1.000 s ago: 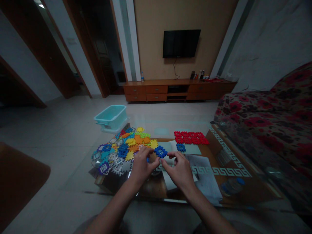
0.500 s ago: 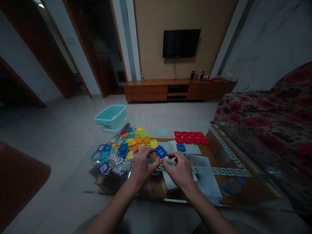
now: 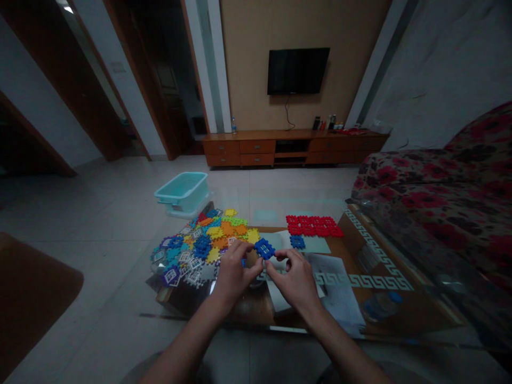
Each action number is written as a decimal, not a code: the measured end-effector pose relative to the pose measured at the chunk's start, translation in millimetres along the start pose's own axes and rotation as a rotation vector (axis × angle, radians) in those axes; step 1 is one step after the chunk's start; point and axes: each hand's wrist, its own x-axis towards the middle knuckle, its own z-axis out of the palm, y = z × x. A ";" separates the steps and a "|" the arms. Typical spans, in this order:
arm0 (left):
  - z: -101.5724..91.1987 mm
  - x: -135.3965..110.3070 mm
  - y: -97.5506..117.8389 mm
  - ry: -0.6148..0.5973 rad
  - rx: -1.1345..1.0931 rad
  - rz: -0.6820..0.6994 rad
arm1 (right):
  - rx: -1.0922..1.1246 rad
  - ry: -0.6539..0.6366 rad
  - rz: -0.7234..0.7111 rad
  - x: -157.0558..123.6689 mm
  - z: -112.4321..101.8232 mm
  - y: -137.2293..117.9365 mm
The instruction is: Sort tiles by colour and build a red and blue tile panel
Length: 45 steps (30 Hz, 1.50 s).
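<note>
A blue interlocking plastic tile (image 3: 264, 248) with a white window-like insert is held up between my two hands. My left hand (image 3: 237, 266) pinches its left side between thumb and fingers. On its right edge, my right hand (image 3: 294, 276) grips with thumb and fingertips. Just beyond my right hand lies another blue tile (image 3: 297, 241) on the glass table. Behind that, red tiles (image 3: 314, 225) are joined in two rows. To the left of my left hand spreads a heap of mixed-colour tiles (image 3: 214, 242), some with white window inserts.
A turquoise plastic bin (image 3: 183, 193) stands past the table's far left corner. Papers (image 3: 340, 290) and a blue-capped bottle (image 3: 382, 305) show at the right of the glass table (image 3: 240, 314). A flowered sofa (image 3: 432, 176) flanks the right side; a brown chair edge (image 3: 36, 304) is at left.
</note>
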 end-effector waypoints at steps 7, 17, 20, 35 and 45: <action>0.5 0.0 0.6 0.002 0.003 -0.003 | 0.004 -0.004 0.012 0.1 -0.6 -0.6; 1.7 -0.7 -2.0 0.013 -0.001 0.006 | 0.011 -0.004 0.008 0.1 -0.4 -0.4; 2.1 -0.6 -2.2 0.022 -0.002 0.014 | 0.011 -0.008 -0.003 0.3 -0.1 0.0; 1.4 0.6 0.2 -0.011 0.029 0.011 | -0.003 0.027 0.014 1.9 1.1 3.1; 5.0 -0.3 -3.4 -0.048 0.044 -0.027 | -0.130 0.121 0.060 14.2 -6.7 34.7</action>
